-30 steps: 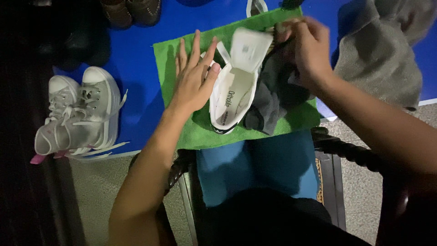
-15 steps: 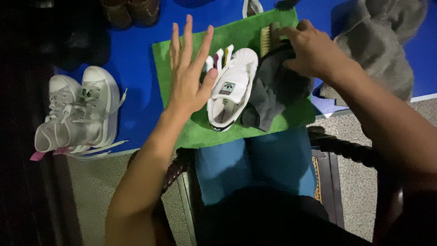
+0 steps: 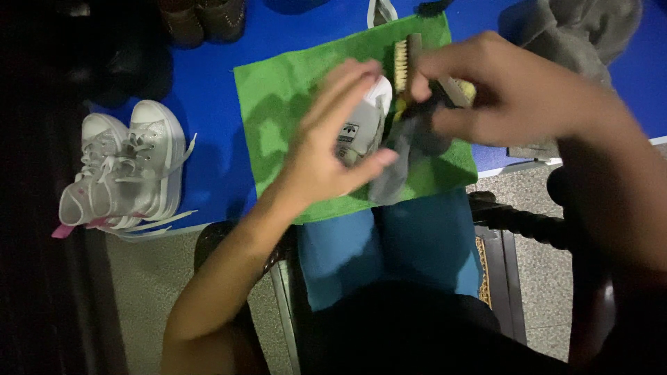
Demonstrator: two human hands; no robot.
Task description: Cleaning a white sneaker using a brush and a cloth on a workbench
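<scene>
On green cloth: small white sneaker with black heel patch, under both hands.
Left hand flat over sneaker, fingers straight and slightly spread, gripping nothing. Right hand just beside, fingers curled shut on dark grey rag, rag hanging down past sneaker. Wooden bristle brush lying just beyond, near cloth's far edge. Cloth spread on blue table. Well apart at left, pair of silver-grey lace-up high-tops. Grey crumpled fabric at upper right.
</scene>
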